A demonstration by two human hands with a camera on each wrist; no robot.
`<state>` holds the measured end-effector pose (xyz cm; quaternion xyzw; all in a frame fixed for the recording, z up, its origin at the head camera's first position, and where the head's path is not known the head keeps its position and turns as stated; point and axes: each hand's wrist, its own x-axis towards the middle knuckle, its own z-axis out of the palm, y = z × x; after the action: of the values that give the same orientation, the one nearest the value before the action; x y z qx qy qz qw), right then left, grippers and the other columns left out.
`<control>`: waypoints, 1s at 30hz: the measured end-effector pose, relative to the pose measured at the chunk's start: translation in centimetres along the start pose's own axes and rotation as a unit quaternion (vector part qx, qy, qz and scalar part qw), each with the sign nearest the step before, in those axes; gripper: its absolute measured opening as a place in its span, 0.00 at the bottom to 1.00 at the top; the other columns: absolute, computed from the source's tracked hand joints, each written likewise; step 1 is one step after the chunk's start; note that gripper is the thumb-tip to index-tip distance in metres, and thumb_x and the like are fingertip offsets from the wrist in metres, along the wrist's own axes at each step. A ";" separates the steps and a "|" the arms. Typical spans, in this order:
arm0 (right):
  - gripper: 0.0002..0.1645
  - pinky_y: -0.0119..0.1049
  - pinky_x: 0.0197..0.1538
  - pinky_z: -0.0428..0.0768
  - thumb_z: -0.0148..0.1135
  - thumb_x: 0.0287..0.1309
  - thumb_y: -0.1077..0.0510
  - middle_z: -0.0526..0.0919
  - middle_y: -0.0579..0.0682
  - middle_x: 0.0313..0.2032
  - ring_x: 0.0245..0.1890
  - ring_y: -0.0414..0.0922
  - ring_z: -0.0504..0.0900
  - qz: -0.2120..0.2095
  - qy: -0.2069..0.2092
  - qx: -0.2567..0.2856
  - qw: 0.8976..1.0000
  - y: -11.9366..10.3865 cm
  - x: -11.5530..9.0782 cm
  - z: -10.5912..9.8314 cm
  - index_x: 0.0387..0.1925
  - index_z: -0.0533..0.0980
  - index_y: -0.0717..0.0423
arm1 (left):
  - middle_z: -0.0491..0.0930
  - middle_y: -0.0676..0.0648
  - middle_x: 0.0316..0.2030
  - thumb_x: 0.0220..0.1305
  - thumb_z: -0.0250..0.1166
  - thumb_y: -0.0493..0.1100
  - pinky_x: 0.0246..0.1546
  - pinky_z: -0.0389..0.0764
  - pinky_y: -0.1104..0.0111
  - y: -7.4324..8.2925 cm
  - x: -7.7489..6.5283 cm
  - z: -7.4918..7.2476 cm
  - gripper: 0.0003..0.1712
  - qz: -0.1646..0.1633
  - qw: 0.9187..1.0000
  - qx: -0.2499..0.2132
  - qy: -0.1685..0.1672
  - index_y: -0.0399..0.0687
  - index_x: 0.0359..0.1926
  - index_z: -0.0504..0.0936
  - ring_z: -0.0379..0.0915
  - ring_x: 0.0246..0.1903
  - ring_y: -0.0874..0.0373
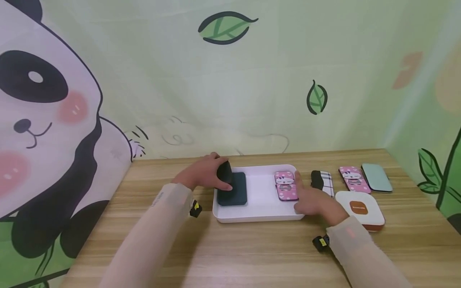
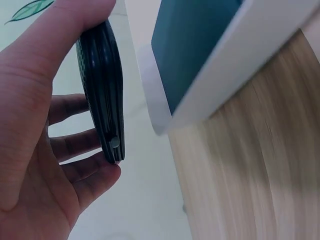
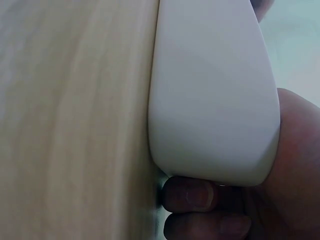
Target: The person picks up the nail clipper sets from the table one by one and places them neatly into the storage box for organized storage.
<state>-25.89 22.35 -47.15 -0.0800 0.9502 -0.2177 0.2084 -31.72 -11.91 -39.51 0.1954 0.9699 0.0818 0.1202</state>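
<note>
Pinching a black textured case [image 1: 224,172] between thumb and fingers, my left hand [image 1: 207,172] has it tipped on edge over the left end of the white tray [image 1: 261,186], its long side running roughly from the tray's front edge toward its back edge. Just below lies a flat dark green case [image 1: 235,196], near the tray's front left corner; whether the two touch I can't tell. My right hand [image 1: 317,202] is well apart from the black case, gripping the tray's right end by the front right corner, next to a pink cat-print case [image 1: 286,192] inside that edge.
</note>
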 end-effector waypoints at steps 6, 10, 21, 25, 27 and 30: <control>0.65 0.35 0.19 0.67 0.56 0.57 0.59 0.69 0.47 0.18 0.14 0.43 0.66 -0.004 -0.002 0.009 1.000 0.0 0.0 0.2 0.76 0.18 0.55 | 0.64 0.45 0.68 0.42 0.73 0.75 0.60 0.74 0.50 1.2 0.8 0.5 0.62 0.015 1.000 0.007 -0.004 0.64 0.77 0.59 0.66 0.60 0.49; 0.65 0.35 0.19 0.66 0.56 0.57 0.59 0.70 0.48 0.17 0.14 0.43 0.65 -0.005 0.002 0.010 1.000 0.1 -0.1 0.2 0.76 0.19 0.55 | 0.64 0.46 0.68 0.42 0.73 0.76 0.60 0.74 0.49 2.0 1.4 0.7 0.63 0.022 1.000 0.004 -0.004 0.66 0.77 0.57 0.66 0.61 0.50; 0.65 0.35 0.19 0.67 0.56 0.57 0.59 0.71 0.48 0.18 0.14 0.43 0.66 -0.006 0.004 0.010 1.000 0.0 -0.2 -0.1 0.76 0.19 0.55 | 0.65 0.46 0.66 0.45 0.73 0.72 0.57 0.77 0.49 4.3 2.3 0.7 0.59 0.036 0.999 0.001 -0.014 0.68 0.76 0.58 0.67 0.58 0.49; 0.65 0.35 0.19 0.67 0.57 0.58 0.59 0.71 0.48 0.18 0.14 0.43 0.66 -0.007 0.006 0.009 1.000 -0.1 -0.4 -0.1 0.76 0.19 0.55 | 0.66 0.46 0.65 0.46 0.73 0.72 0.56 0.77 0.50 4.9 2.5 1.1 0.58 0.045 0.999 0.009 -0.016 0.67 0.75 0.59 0.68 0.56 0.50; 0.65 0.35 0.19 0.67 0.56 0.58 0.59 0.70 0.48 0.18 0.14 0.43 0.66 -0.008 0.006 0.007 1.000 -0.1 -0.4 -0.1 0.76 0.19 0.55 | 0.66 0.46 0.65 0.46 0.73 0.72 0.57 0.77 0.51 5.1 2.6 1.2 0.57 0.050 0.999 0.014 -0.015 0.65 0.75 0.61 0.68 0.56 0.50; 0.64 0.35 0.19 0.67 0.56 0.58 0.59 0.70 0.47 0.18 0.14 0.43 0.66 -0.008 0.006 0.006 1.000 -0.1 -0.4 -0.2 0.76 0.19 0.55 | 0.65 0.45 0.67 0.46 0.73 0.72 0.58 0.76 0.51 5.4 2.8 1.5 0.57 0.057 0.998 0.015 -0.021 0.64 0.75 0.62 0.67 0.57 0.50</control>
<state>-25.62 22.38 -46.80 -0.0848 0.9494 -0.2255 0.2015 -31.93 -5.72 -40.37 0.2535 0.9557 0.0697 0.1326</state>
